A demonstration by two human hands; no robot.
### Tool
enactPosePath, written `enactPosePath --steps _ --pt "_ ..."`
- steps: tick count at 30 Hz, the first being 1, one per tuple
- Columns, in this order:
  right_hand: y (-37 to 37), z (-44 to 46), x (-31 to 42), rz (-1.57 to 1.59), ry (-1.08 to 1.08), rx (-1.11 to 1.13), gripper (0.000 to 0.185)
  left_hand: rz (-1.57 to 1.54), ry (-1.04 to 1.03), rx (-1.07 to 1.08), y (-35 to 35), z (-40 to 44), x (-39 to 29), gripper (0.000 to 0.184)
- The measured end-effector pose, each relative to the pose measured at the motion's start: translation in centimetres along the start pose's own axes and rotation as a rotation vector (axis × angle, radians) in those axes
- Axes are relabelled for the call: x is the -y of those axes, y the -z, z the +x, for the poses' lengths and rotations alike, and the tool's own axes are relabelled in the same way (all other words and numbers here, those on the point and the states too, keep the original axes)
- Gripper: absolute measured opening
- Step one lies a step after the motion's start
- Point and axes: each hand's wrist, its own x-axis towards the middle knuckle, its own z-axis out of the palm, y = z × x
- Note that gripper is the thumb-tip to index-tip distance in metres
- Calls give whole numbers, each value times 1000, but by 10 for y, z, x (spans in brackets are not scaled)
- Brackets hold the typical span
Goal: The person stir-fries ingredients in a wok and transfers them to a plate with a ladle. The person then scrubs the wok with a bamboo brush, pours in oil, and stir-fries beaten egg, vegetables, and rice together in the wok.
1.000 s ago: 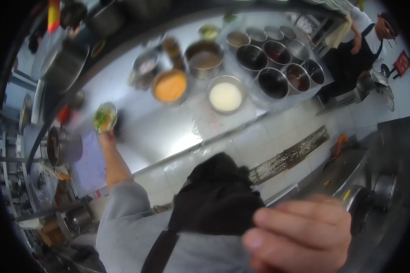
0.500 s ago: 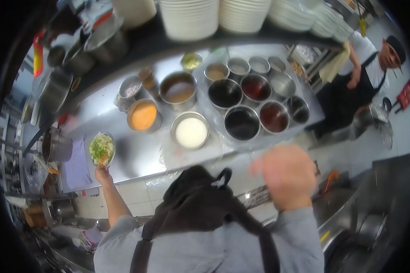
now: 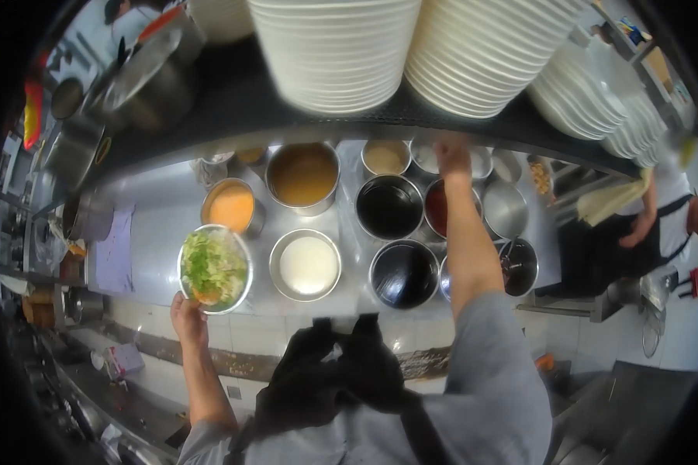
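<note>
My left hand grips the near rim of a metal bowl holding chopped greens and something orange. Right of that bowl is a pot of white liquid, and behind it a pot of orange sauce. My right arm stretches over the sauce pots, with my right hand at the back row beside a small metal container. Its fingers are blurred and partly hidden near the shelf edge. Dark liquid and red liquid fill pots near my right forearm.
Stacked white bowls and plates stand on the black shelf above the counter. A co-worker in a dark apron is at the right. A purple sheet lies on the counter's left part.
My right hand has moved from near my body forward to the back containers. My left hand has brought the bowl of greens rightward, near the orange sauce. The view has shifted, showing more of the shelf.
</note>
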Motion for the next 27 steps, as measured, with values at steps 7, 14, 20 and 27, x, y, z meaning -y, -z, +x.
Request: enactPosePath --steps 7,14,20,27 --pt "-80 69 3 -117 243 -130 30 23 46 -6 -93 -59 -6 6" --pt "-12 43 -61 5 384 -371 29 11 108 14 -144 -96 10 8" --pt "11 0 -96 0 452 -493 29 21 110 25 -167 -111 15 11" --pt "-28 6 -91 -52 471 -497 38 65 126 23 -182 -111 20 9"
